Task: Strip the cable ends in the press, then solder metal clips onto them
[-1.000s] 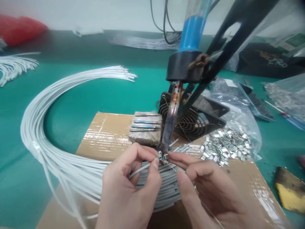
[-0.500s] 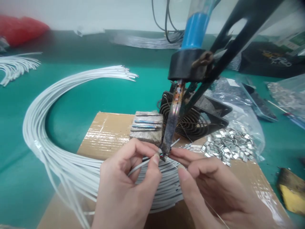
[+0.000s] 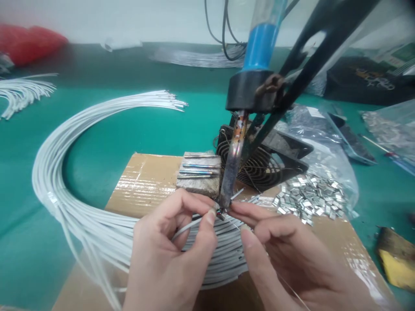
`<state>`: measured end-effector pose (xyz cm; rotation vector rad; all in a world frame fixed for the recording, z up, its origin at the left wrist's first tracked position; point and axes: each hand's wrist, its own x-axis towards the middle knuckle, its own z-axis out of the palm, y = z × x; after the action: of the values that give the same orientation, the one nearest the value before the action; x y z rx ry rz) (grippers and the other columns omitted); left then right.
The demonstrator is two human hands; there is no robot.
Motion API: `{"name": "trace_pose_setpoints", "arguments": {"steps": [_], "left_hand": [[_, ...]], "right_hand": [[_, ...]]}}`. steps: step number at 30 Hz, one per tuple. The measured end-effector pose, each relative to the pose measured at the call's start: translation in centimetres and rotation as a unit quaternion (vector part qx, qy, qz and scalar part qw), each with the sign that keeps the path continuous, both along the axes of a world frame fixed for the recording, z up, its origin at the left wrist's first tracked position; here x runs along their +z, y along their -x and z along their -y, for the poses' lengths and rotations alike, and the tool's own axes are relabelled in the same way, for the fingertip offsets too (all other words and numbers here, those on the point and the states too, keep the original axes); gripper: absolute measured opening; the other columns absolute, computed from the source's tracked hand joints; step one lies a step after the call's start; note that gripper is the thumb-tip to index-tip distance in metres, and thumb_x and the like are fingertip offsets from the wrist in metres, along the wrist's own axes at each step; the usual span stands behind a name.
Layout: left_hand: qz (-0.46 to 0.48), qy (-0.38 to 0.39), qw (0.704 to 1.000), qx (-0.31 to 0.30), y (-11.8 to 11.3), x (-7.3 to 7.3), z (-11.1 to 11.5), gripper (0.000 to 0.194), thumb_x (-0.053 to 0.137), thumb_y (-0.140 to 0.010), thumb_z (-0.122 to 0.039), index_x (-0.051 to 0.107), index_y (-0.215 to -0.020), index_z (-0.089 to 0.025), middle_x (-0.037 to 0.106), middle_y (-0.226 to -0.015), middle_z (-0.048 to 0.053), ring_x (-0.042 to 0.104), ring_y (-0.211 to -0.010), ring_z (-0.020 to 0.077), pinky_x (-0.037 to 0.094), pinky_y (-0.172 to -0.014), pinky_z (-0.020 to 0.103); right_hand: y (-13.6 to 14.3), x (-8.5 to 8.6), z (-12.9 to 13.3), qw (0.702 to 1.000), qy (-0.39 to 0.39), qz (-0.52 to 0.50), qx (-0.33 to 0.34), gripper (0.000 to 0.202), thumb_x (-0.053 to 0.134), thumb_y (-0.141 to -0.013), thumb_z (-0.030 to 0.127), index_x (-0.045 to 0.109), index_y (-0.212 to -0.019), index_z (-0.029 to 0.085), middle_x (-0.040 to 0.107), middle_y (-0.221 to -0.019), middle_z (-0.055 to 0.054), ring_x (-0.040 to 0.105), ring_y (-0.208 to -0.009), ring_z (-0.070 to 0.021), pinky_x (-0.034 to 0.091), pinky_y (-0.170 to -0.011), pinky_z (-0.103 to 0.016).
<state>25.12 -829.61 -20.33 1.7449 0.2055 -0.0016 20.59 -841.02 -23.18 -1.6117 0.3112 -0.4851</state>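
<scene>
My left hand (image 3: pixel 177 242) pinches a white cable (image 3: pixel 186 227) close to its end, where small coloured wires show at the fingertips. The tip of a soldering iron (image 3: pixel 231 177) comes down right beside that end; whether they touch is hard to tell. My right hand (image 3: pixel 282 246) is closed around thin solder wire (image 3: pixel 293 290), which runs from below the palm up toward the iron's tip. Its index finger reaches close to the tip. Under both hands lies a thick bundle of white cables (image 3: pixel 223 268), curving round to the left.
A black stand arm (image 3: pixel 304 82) holds the iron from the upper right. Behind it sits a fan (image 3: pixel 262 166). A block with metal rods (image 3: pixel 197 183), a pile of small metal connectors (image 3: pixel 311 198) and a yellow sponge (image 3: pixel 397 263) surround the cardboard (image 3: pixel 142 172).
The view has shifted slightly, so the iron and hands appear a little further left. Both hands keep their grips, and the coloured wires show a bit more clearly.
</scene>
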Motion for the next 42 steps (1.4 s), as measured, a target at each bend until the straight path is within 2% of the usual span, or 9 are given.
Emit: {"name": "trace_pose_setpoints", "arguments": {"steps": [3,6,10,15,22,27,34,38,42], "left_hand": [[-0.012,0.014,0.999,-0.04,0.3,-0.3,-0.5,0.012,0.073,-0.083,-0.015,0.069,-0.074,-0.022,0.08,-0.085,0.001,0.078,-0.076,0.0154,0.062,-0.065,0.015],[-0.01,0.021,0.999,-0.046,0.3,-0.4,-0.7,0.016,0.068,-0.088,-0.013,0.068,-0.076,-0.023,0.079,-0.086,-0.002,0.078,-0.078,0.0116,0.06,-0.067,0.011],[-0.001,0.014,0.999,-0.053,0.4,-0.6,-0.8,0.014,0.069,-0.089,-0.014,0.069,-0.078,-0.023,0.079,-0.088,-0.002,0.078,-0.08,0.0121,0.06,-0.068,0.011],[0.002,0.012,0.999,-0.052,0.6,-0.5,-0.9,0.015,0.069,-0.089,-0.014,0.069,-0.077,-0.023,0.078,-0.089,-0.002,0.077,-0.078,0.0115,0.061,-0.069,0.011],[0.001,0.01,0.999,-0.043,0.4,-0.4,-0.8,0.016,0.069,-0.088,-0.014,0.069,-0.076,-0.023,0.079,-0.089,-0.003,0.078,-0.082,0.0104,0.059,-0.068,0.008],[0.004,0.009,0.999,-0.039,0.5,-0.6,-0.7,0.016,0.07,-0.087,-0.014,0.069,-0.075,-0.023,0.079,-0.088,-0.003,0.079,-0.082,0.0115,0.06,-0.069,0.009],[0.006,0.003,0.999,-0.044,0.6,-0.5,-0.9,0.015,0.07,-0.088,-0.014,0.069,-0.076,-0.023,0.08,-0.09,-0.003,0.079,-0.082,0.0112,0.06,-0.068,0.009],[0.003,0.006,0.999,-0.037,0.4,-0.5,-0.7,0.015,0.07,-0.086,-0.013,0.069,-0.075,-0.023,0.079,-0.088,-0.003,0.078,-0.08,0.011,0.06,-0.068,0.009],[-0.008,0.015,1.0,-0.024,0.4,-0.3,-0.2,0.013,0.072,-0.084,-0.015,0.069,-0.074,-0.022,0.078,-0.086,-0.002,0.077,-0.079,0.0116,0.059,-0.068,0.01]], "right_hand": [[0.0,0.2,-0.1,0.999,-0.028,-0.016,-0.007,0.017,0.076,-0.088,0.023,0.067,-0.075,0.028,0.083,-0.104,0.0,0.082,-0.09,-0.0186,0.066,-0.081,-0.021],[-0.1,0.3,-0.2,0.999,-0.029,-0.011,-0.015,0.016,0.077,-0.087,0.023,0.067,-0.075,0.028,0.083,-0.104,0.001,0.082,-0.09,-0.017,0.065,-0.082,-0.02],[-0.1,0.3,-0.3,1.0,-0.023,-0.013,-0.011,0.015,0.077,-0.086,0.022,0.068,-0.075,0.028,0.082,-0.106,0.0,0.082,-0.091,-0.0185,0.065,-0.083,-0.022],[-0.1,0.3,-0.1,0.999,-0.027,-0.012,-0.02,0.016,0.077,-0.087,0.021,0.068,-0.076,0.029,0.083,-0.106,0.004,0.081,-0.093,-0.0143,0.062,-0.086,-0.016],[-0.2,-0.1,0.3,1.0,-0.017,0.001,0.004,0.014,0.078,-0.087,0.02,0.069,-0.078,0.028,0.083,-0.108,0.002,0.081,-0.095,-0.0141,0.061,-0.088,-0.016],[-0.2,-0.5,1.0,0.997,0.04,0.024,0.059,0.015,0.075,-0.09,0.016,0.069,-0.084,0.028,0.083,-0.112,0.0,0.082,-0.099,-0.0168,0.063,-0.087,-0.019],[-0.1,-0.5,1.1,0.997,0.039,0.02,0.06,0.014,0.076,-0.09,0.019,0.068,-0.086,0.029,0.082,-0.114,0.004,0.081,-0.1,-0.013,0.061,-0.089,-0.014],[0.0,-0.5,1.3,0.996,0.048,0.022,0.069,0.015,0.074,-0.091,0.016,0.068,-0.084,0.028,0.082,-0.114,0.003,0.081,-0.097,-0.0141,0.062,-0.087,-0.017],[-0.1,-0.4,0.9,0.998,0.022,0.017,0.051,0.014,0.076,-0.089,0.018,0.069,-0.083,0.028,0.083,-0.111,0.004,0.081,-0.095,-0.0131,0.061,-0.088,-0.015]]}}
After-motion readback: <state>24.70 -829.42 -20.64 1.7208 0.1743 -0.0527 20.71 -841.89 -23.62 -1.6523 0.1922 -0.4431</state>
